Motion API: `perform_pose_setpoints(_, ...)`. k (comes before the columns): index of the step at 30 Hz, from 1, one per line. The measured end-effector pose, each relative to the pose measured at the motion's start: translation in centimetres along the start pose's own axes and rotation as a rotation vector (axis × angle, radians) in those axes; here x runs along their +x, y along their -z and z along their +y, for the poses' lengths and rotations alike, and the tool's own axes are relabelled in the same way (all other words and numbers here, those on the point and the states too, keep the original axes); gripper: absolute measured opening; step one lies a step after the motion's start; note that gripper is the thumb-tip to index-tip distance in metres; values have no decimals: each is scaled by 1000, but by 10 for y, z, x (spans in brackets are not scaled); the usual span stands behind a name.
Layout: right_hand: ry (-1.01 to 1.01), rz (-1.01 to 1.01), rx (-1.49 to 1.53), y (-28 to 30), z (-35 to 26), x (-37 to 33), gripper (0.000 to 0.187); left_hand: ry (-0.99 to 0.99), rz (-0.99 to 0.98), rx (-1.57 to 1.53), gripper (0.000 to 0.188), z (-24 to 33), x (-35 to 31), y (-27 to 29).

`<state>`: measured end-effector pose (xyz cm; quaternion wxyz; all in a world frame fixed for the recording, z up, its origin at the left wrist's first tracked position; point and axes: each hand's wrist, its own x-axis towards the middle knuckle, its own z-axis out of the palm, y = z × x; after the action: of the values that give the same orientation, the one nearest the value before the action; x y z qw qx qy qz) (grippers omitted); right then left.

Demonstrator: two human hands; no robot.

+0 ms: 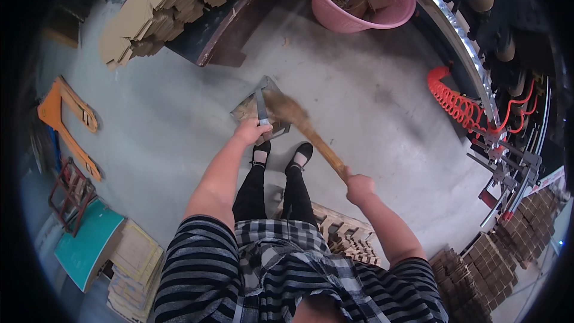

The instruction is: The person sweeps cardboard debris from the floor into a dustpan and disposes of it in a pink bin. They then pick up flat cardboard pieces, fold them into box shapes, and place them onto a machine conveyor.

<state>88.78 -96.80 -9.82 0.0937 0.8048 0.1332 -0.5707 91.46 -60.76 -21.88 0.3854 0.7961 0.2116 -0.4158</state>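
My right hand point(360, 188) clenched round the broom point(323, 150) handle. Left hand point(252, 131) grasping the dustpan point(262, 106) by its grey handle, pan just ahead of my black shoes point(304, 154). Broom bristles blurred, at the pan's right side. Beyond: cardboard stack point(170, 11) left, pink tub point(341, 20) right.

We stretch left forearm point(216, 170) forward and inward, left hand point(252, 130) curled in grip just ahead of our feet point(304, 153), thumb pointing right. Our right forearm point(390, 225) angles inward; right hand point(360, 189) clenches like fist, nearer our torso point(287, 263).
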Motion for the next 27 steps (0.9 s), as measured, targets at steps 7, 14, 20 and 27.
perform_pose_setpoints(7, -35, 158, -106, 15, 62, -39, 74, -51, 46, -113, 30, -50, -13, 0)
perform_pose_setpoints(14, -144, 405, 30, 119, 28, 58, 66, 44, 195, -275, 37, -74, -28, 18)
perform_pose_setpoints(20, -141, 321, -31, 130, -38, 121, 45, 60, 142, -262, 38, -67, -24, 25)
perform_pose_setpoints(27, 54, 105, -192, 31, -45, 36, 61, 51, 107, -234, 34, -70, -26, 22)
